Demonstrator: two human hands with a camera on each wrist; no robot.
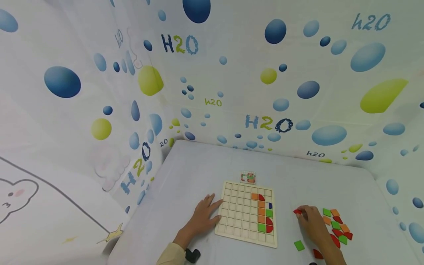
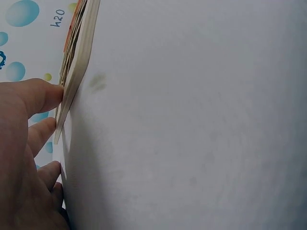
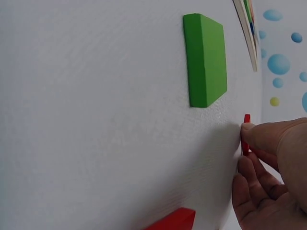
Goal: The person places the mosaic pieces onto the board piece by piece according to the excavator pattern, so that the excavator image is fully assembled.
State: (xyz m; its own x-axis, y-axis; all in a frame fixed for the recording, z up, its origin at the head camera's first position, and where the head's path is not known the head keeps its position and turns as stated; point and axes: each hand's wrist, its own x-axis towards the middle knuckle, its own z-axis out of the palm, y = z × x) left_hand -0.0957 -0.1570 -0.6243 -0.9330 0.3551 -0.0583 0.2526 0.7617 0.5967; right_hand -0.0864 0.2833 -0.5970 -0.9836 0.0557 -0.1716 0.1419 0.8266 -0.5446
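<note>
A wooden grid board point(image 1: 236, 221) lies on the table, with orange, red, green and blue pieces in cells on its right side. My left hand point(image 1: 202, 215) lies spread at the board's left edge; in the left wrist view the thumb and a finger of this hand point(image 2: 33, 139) touch the board's side point(image 2: 79, 62). To the right of the board, my right hand point(image 1: 313, 224) pinches a red piece point(image 1: 297, 211) between thumb and fingers. The right wrist view shows that red piece point(image 3: 246, 134) in the right hand point(image 3: 273, 167), low over the table or touching it.
A small pattern card point(image 1: 248, 177) lies behind the board. Loose red, green and orange pieces point(image 1: 337, 225) are scattered right of my right hand. A green square point(image 1: 299, 245) and a red piece point(image 1: 317, 254) lie nearer the front. A black object point(image 1: 193, 255) is beside my left sleeve.
</note>
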